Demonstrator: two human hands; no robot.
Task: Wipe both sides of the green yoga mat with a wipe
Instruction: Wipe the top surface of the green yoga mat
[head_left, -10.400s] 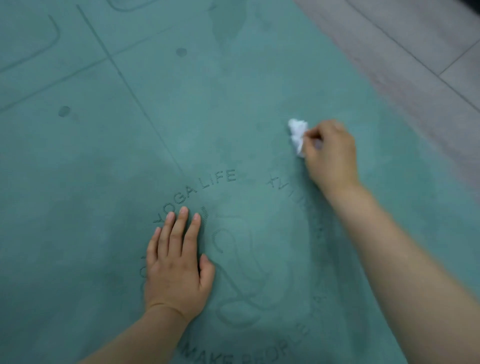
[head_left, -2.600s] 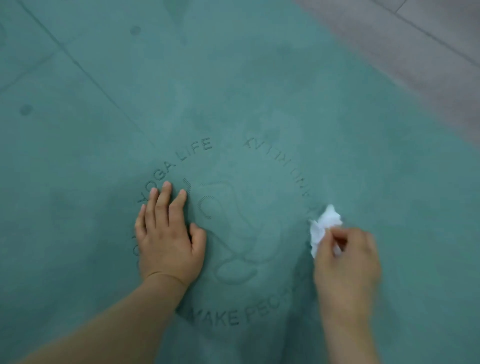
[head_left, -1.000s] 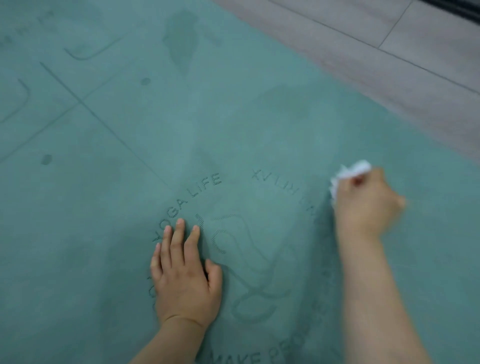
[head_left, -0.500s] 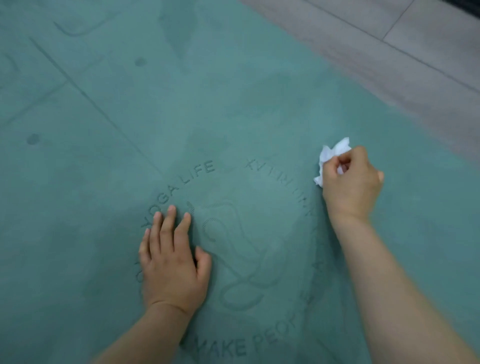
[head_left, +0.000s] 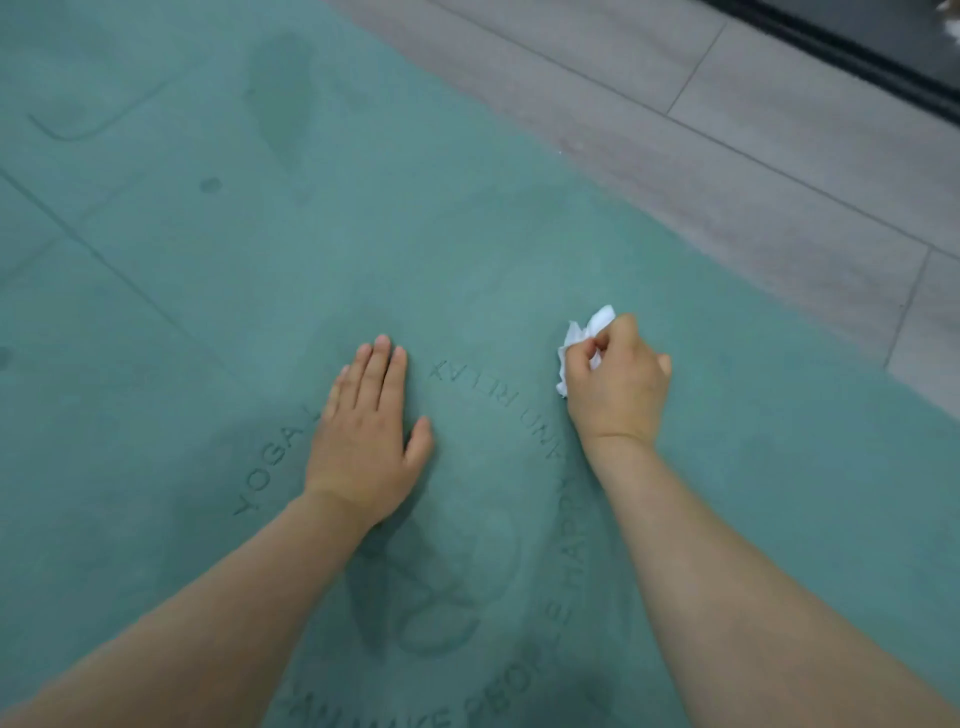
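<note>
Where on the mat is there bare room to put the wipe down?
Bare green mat lies left of the flat left hand, and between the right hand gripping the wipe and the grey floor. It is tightest between the two hands, over the printed lettering.

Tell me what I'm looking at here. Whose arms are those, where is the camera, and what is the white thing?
There is no machine here. The arms belong to a person, and the camera sits on that person's head, looking forward and down, so you see what they see.

The big green sheet is a yoga mat lying flat on a grey floor. It has letters pressed into it in a ring, such as "YOGA".

The left hand rests flat on the mat with straight fingers, holding nothing. The right hand is curled around a crumpled white wipe, which sticks out past the fingers, down near the mat. The wipe is for cleaning the mat.
</note>
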